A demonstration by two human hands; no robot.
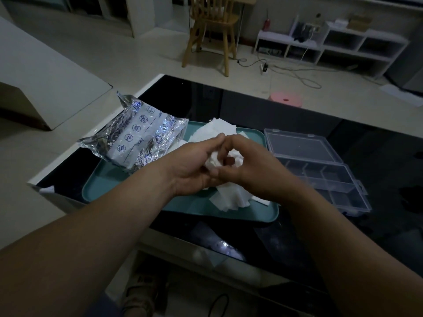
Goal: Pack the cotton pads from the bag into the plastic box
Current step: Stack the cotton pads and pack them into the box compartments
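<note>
Left hand (192,168) and right hand (251,167) together pinch a wad of cotton pads (214,161) above the tray (103,191), with the open plastic box (325,179) lying just right of the nearer right hand.

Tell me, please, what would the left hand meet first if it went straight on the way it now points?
Most likely the right hand: the left hand points right and slightly away, and both hands grip the same cotton pads between them. Depth is unclear.
</note>
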